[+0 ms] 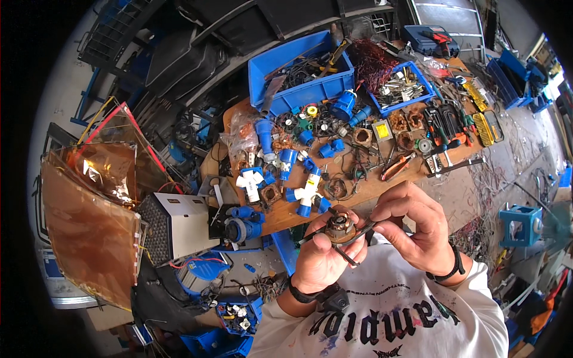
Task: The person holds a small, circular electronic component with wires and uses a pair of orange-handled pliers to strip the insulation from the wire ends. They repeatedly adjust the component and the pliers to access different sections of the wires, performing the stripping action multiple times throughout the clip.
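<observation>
My left hand (pixel 315 269) is closed around a round, brown, rusty-looking metal part (pixel 341 227) with a raised ring in its middle and dark, flat arms sticking out from its sides. It is held up in front of my white shirt, just off the near edge of the workbench. With thumb and fingers closed, my right hand (pixel 421 230) pinches the end of a thin dark strip at the part's right side. Whether that strip is one of its arms or a separate piece I cannot tell.
The wooden workbench (pixel 352 200) carries blue and white plug connectors (pixel 307 190), orange-handled pliers (pixel 398 167), a blue crate (pixel 303 89) of scrap and a smaller blue tray (pixel 401 89) of metal pieces. A beige box (pixel 185 221) and copper-coloured panels (pixel 89 221) stand at left.
</observation>
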The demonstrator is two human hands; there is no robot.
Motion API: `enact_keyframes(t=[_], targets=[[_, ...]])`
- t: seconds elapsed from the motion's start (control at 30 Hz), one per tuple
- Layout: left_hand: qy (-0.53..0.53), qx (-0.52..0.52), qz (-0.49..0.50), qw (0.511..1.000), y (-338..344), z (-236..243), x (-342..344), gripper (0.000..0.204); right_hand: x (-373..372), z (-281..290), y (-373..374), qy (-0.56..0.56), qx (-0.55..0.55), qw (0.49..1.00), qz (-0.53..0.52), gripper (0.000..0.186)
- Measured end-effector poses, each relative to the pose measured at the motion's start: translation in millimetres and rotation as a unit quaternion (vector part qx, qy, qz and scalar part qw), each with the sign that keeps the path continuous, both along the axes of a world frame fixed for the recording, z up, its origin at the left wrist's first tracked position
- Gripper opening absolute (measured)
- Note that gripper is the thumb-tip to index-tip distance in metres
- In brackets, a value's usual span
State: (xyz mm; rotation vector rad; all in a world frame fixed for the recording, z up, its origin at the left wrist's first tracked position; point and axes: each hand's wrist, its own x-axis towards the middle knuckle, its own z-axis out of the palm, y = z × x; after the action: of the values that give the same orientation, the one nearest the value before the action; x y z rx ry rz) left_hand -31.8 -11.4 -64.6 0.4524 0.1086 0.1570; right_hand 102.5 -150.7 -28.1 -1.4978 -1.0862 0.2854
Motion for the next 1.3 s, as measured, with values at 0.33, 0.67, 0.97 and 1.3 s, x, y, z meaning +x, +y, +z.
enact_keyframes(t=[0.33,0.67,0.97,1.3], targets=[[-0.007,-0.013,-0.007,1.000,1.4,-0.4,-2.2,0.066,-2.7,-3.2,1.5,-0.021,0.017,1.000,-0.013,0.019],[-0.060,-0.024,-0.010,0.998,5.6,-9.1,-0.7,0.058,-1.8,0.7,2.8,-0.023,0.017,1.000,-0.012,0.019],[-0.032,0.002,-0.013,0.999,6.9,-0.1,2.7,0.061,0.0,0.4,4.4,-0.030,0.020,0.999,-0.009,0.018],[-0.029,-0.005,-0.026,0.999,7.5,1.0,5.4,0.061,2.3,-1.3,4.4,-0.028,0.020,0.999,-0.005,0.019]])
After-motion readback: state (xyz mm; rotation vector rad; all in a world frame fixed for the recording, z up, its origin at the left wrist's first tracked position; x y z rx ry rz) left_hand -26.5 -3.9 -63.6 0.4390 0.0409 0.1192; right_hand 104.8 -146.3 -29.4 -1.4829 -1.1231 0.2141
